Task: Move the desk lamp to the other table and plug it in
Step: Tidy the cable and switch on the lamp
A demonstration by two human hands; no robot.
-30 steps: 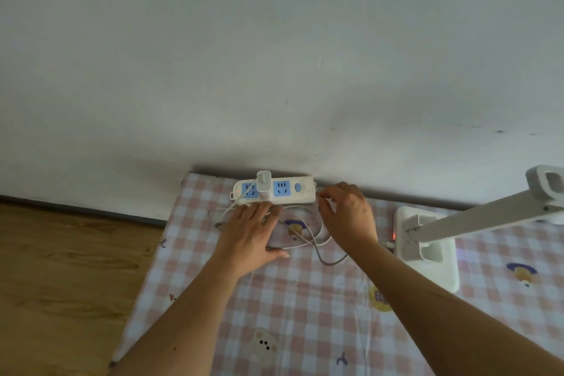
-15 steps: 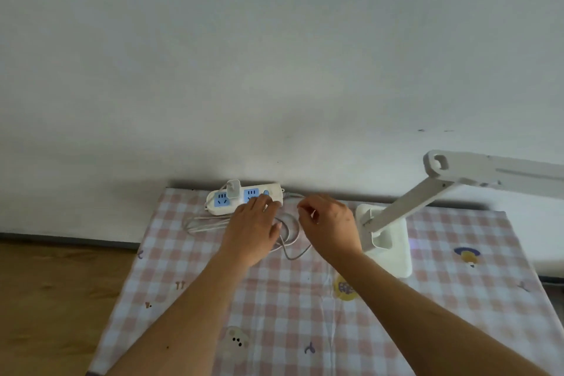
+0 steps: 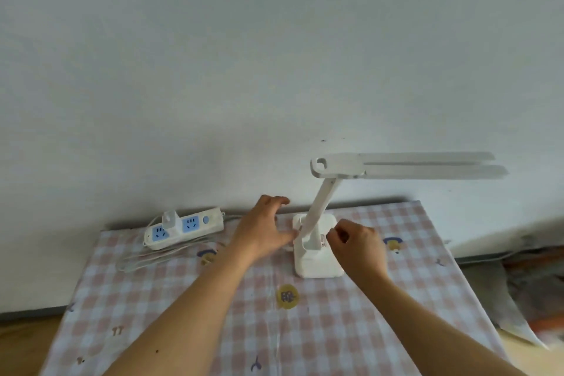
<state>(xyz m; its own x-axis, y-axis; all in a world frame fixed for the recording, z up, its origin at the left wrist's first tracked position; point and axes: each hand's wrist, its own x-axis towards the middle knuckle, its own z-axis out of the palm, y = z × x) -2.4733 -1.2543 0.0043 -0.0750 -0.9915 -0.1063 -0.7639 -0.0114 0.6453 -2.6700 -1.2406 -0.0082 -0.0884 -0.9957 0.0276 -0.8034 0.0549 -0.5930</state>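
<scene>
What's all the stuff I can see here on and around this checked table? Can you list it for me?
Desk lamp: one, white, right of centre on the table, arm up, head pointing right.
Power strip: one, white with blue sockets, back left of the table by the wall.
Adapter: one, white, plugged into the strip.
Cable: one bundle, white, in front of the strip.
Tablecloth: one, pink and white check with small cartoon prints.
Wall: pale grey, behind the table.
Floor: wood colour, lower left.
Left hand: open, at the lamp base's left side.
Right hand: fingers curled, at the base's right side.
</scene>
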